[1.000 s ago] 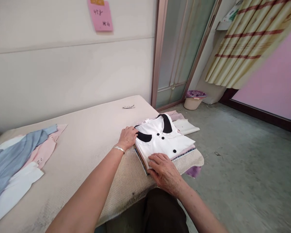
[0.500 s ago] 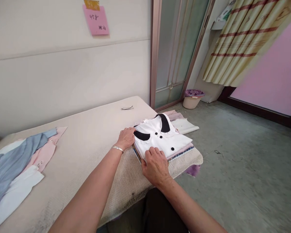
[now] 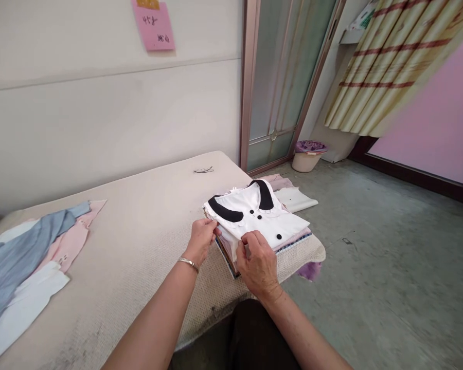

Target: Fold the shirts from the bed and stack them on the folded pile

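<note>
A folded white blouse (image 3: 250,222) with a black collar and black buttons lies on top of a stack of folded clothes (image 3: 228,255) at the table's near right corner. My left hand (image 3: 202,237) pinches the blouse's left edge just below the collar, its thumb and fingertips together. At the near edge my right hand (image 3: 257,261) has its fingers curled and grips the blouse's hem between thumb and forefinger. Pink, blue-checked and brown layers show beneath the blouse.
Loose grey-blue and pink garments (image 3: 34,252) lie at the left of the cloth-covered table (image 3: 139,231). Thread snippers or a similar small thin item (image 3: 203,170) lie near the back edge. Beyond stand a sliding glass door (image 3: 281,77) and a lined bin (image 3: 307,158).
My left hand has drawn back from the collar toward me and now pinches the blouse's side edge. My right hand has shifted slightly right, its fingers now pinched at the hem.
</note>
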The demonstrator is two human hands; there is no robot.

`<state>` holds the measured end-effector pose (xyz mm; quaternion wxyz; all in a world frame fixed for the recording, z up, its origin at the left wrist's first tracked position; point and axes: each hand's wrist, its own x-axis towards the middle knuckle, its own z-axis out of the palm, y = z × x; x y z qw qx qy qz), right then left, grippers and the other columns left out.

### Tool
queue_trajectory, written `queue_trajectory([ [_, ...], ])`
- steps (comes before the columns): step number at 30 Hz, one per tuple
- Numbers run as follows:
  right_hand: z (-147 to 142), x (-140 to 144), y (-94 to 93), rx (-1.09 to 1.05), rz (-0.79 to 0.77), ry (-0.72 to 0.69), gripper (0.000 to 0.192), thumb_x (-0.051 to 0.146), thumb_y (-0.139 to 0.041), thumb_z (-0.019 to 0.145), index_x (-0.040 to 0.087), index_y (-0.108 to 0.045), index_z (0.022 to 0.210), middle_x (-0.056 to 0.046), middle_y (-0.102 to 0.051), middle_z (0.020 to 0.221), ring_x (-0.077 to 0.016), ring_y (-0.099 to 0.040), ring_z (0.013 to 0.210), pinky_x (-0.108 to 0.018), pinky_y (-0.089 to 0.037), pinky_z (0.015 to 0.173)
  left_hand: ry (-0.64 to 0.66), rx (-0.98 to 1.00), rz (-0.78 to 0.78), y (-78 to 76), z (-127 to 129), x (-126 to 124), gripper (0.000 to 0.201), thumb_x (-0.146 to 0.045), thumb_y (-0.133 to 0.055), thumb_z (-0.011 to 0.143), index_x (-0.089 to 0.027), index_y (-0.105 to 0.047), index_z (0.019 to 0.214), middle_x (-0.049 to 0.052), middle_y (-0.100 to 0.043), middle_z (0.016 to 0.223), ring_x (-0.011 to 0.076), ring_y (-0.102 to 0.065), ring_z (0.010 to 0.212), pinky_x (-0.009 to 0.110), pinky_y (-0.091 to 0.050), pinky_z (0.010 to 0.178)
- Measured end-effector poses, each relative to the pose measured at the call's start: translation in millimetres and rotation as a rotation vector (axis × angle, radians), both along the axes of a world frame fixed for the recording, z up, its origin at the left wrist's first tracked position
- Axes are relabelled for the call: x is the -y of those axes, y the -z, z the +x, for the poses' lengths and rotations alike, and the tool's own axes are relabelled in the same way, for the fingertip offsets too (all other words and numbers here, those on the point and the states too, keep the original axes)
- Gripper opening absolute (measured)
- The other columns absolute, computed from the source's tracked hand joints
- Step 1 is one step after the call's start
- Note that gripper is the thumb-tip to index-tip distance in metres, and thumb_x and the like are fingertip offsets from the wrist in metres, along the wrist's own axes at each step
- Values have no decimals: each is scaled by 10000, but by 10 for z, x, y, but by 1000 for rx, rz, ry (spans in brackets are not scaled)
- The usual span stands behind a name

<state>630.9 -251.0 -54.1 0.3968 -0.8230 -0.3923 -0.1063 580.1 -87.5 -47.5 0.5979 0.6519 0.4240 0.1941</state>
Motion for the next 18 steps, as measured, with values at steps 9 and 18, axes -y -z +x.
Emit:
queue_trajectory([
  [9,5,16,81,-2,-20,-48,141,176,-509,926,220,-512,793,-44,-557,840,-187,-513,774,-300,-358,718,-46,60,-80,-87,182,-102,234,-310,-634,749,-190,-479,620,-33,-517,556,36,-276,394,219,-164,424],
  [18,-23,28,70,132,-236,-52,228,406,-655,893,209,-549,846,-60,-577,891,-222,-499,818,-341,-334,721,-109,-14,136,56,173,-200,186,-226,-633,733,-199,-552,567,-13,-529,498,109,-461,496,232,-304,524],
])
